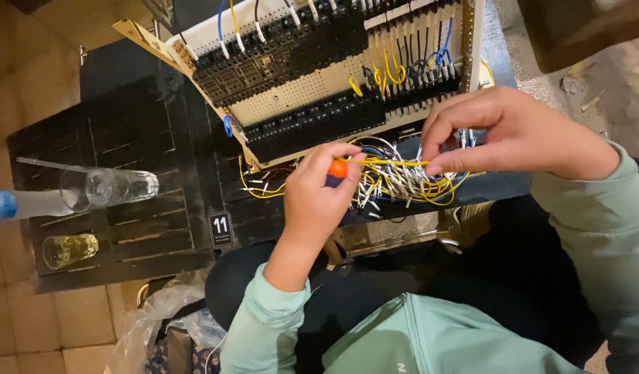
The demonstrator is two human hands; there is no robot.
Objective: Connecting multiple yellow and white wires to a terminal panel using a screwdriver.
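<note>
My left hand is closed on a small tool with an orange handle. A yellow wire runs taut from the tool to my right hand, which pinches its other end. Both hands hover over a tangled bundle of yellow, white and blue wires. Behind the bundle lies a beige perforated panel carrying rows of black terminal blocks with wires plugged in. My sleeves are pale green.
A black slatted table is at the left. On it stand a clear plastic bottle lying sideways, a small glass of yellowish liquid and a small numbered sign. A plastic bag sits on the tiled floor below.
</note>
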